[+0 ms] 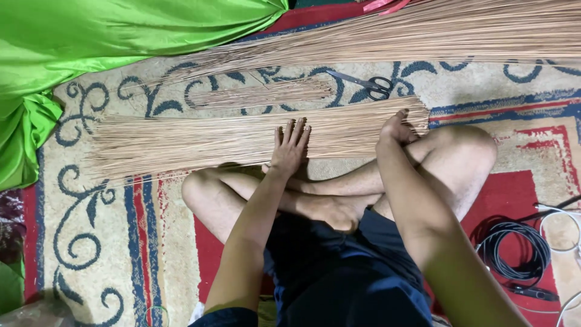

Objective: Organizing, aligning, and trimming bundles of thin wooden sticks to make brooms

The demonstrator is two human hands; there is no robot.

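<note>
I sit cross-legged on a patterned carpet (pixel 91 236). A wide layer of thin brown sticks (pixel 200 139) lies spread on the floor in front of my knees. My left hand (pixel 289 145) rests flat on these sticks, fingers apart. My right hand (pixel 396 128) presses on the right end of the same layer, near its cut ends, with fingers curled down; nothing appears held. A smaller bundle of sticks (pixel 266 94) lies just beyond, and a long thick bundle (pixel 423 33) stretches across the top.
Black-handled scissors (pixel 366 83) lie on the carpet beyond the sticks. Green cloth (pixel 72 42) covers the upper left. Coiled black cable (pixel 517 251) and white cable (pixel 560 227) sit at the right, beside my knee.
</note>
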